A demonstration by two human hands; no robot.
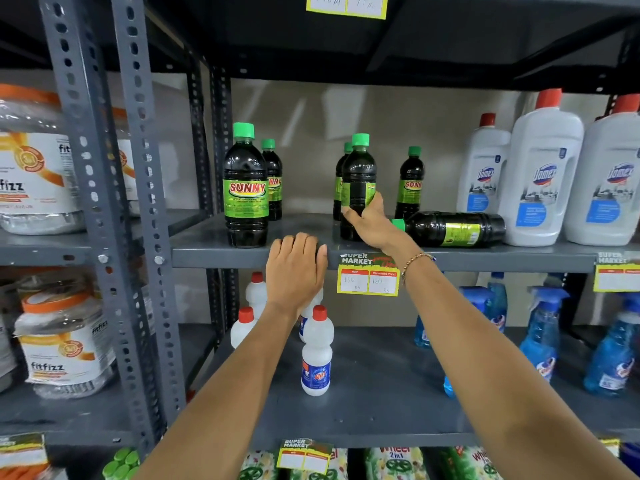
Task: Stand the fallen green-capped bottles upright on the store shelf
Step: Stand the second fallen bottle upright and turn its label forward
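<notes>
Green-capped and dark, one bottle (356, 188) stands upright mid-shelf, the right hand (369, 221) wrapped around its lower body. Just right of it, another bottle (453, 228) lies on its side. The left hand (294, 268) rests with fingers curled over the grey shelf (214, 252) edge, holding nothing.

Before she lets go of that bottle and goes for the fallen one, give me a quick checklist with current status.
1. Held bottle upright, right hand wrapped around it: ok.
2. Its base flat on the shelf: cannot tell, the hand hides part of the bottom.
3. All bottles standing: not ok, the fallen bottle lies on its side, cap pointing at the right wrist.
4. Room to stand it: ok, bare shelf between the front Sunny bottle and the held one.
5. Left hand free: ok, resting on the shelf edge, holding nothing.
6. White Domex bottles close beside the fallen one's base: touching or not, cannot tell.
</notes>
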